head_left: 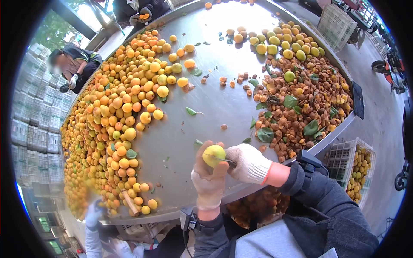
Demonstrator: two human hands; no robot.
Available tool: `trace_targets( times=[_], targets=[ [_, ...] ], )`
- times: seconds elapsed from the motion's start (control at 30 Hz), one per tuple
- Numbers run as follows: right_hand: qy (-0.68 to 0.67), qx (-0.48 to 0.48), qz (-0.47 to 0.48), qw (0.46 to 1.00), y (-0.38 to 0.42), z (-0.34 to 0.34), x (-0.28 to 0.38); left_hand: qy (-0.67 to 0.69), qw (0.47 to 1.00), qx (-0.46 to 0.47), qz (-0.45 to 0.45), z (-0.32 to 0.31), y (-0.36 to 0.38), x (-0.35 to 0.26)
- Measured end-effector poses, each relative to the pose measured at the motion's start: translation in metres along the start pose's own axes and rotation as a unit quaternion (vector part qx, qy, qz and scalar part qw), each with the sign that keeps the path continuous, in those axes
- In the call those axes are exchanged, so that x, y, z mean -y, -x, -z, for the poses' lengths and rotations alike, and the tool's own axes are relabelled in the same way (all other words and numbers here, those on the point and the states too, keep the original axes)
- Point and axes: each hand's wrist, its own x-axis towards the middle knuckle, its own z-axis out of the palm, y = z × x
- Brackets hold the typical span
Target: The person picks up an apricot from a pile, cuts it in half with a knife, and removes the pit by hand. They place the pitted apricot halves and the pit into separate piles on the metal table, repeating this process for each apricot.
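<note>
A yellow-green apricot (214, 155) is held up in the fingers of my left hand (208, 185), which wears a white glove with bare-looking fingertips. My right hand (251, 164), gloved in white with a red cuff edge, grips a small knife. The knife's thin metal blade (227, 161) reaches the apricot's right side, and its handle is hidden in my fist. Both hands are above the near edge of the metal table (180, 137). To their right lies a heap of brown pits and pulp scraps (297, 122) mixed with green leaves.
A large pile of orange apricots (116, 107) covers the table's left side; greener apricots (288, 41) sit at the back right. A wooden handle (130, 202) lies by the pile. A co-worker's gloved hand (94, 213) is at lower left. A fruit crate (340, 161) stands at right.
</note>
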Motion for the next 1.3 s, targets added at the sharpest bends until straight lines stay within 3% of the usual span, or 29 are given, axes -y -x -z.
trace_targets(
  times=[0.03,0.07,0.1,0.13,0.2,0.27,0.3,0.37,0.5,0.57,0.7,0.77,0.87,1.0,1.07,1.1,1.2,1.27,1.3],
  targets=[
    [0.014,0.021,-0.019,1.000,0.000,0.003,0.002,-0.176,0.982,0.004,-0.067,0.004,-0.002,0.000],
    [0.012,0.021,-0.023,0.999,-0.001,0.004,-0.001,-0.346,0.929,0.009,-0.131,0.007,-0.002,0.001],
    [0.003,0.071,-0.046,0.996,-0.003,0.006,-0.004,-0.347,0.929,0.013,-0.128,0.007,-0.002,0.004],
    [-0.004,0.120,-0.069,0.990,-0.003,0.008,-0.006,-0.336,0.932,0.011,-0.138,0.007,-0.002,0.006],
    [-0.054,0.127,-0.064,0.988,-0.004,0.010,-0.006,-0.325,0.933,0.008,-0.155,0.004,-0.005,0.007],
    [-0.017,0.054,-0.029,0.998,-0.004,0.003,-0.006,-0.097,0.989,-0.030,-0.108,-0.004,-0.006,0.008],
    [-0.016,0.052,-0.026,0.998,-0.004,0.002,-0.004,-0.097,0.989,-0.029,-0.112,-0.006,-0.006,0.008],
    [0.005,-0.010,0.012,1.000,-0.002,0.001,-0.001,0.025,0.995,-0.026,-0.091,-0.008,-0.006,0.010],
    [0.049,-0.009,0.025,0.998,0.001,-0.002,-0.003,0.012,1.000,-0.009,-0.021,-0.003,0.002,0.005],
    [0.099,-0.060,0.029,0.993,0.004,0.001,0.004,-0.139,0.984,-0.029,-0.109,0.001,0.003,0.008],
    [0.075,0.012,-0.024,0.997,0.001,0.001,0.005,-0.182,0.978,-0.027,-0.098,-0.005,0.001,0.002],
    [0.052,-0.027,-0.013,0.998,0.000,-0.008,-0.001,0.082,0.994,-0.052,-0.041,-0.012,0.000,0.000],
    [0.003,-0.081,0.007,0.997,0.001,-0.013,-0.007,0.168,0.982,-0.023,-0.081,-0.007,-0.005,0.002],
    [0.035,-0.065,0.015,0.997,0.001,-0.012,-0.005,0.033,0.994,0.073,-0.079,0.002,-0.009,0.011],
    [0.047,-0.110,0.023,0.993,0.002,-0.013,-0.005,0.059,0.998,-0.029,-0.008,-0.010,-0.004,0.003],
    [0.048,-0.109,0.022,0.993,0.001,-0.013,-0.004,0.060,0.998,-0.030,-0.007,-0.012,-0.004,0.000],
    [0.041,-0.063,0.007,0.997,0.000,-0.008,0.000,-0.002,0.997,-0.073,-0.020,-0.013,-0.001,-0.006],
    [-0.095,0.154,-0.076,0.981,-0.003,0.002,0.003,-0.029,0.997,-0.067,-0.014,-0.008,-0.002,-0.009],
    [-0.095,0.152,-0.075,0.981,-0.003,0.004,0.002,-0.029,0.997,-0.066,-0.015,-0.007,-0.002,-0.011]
  ],
)
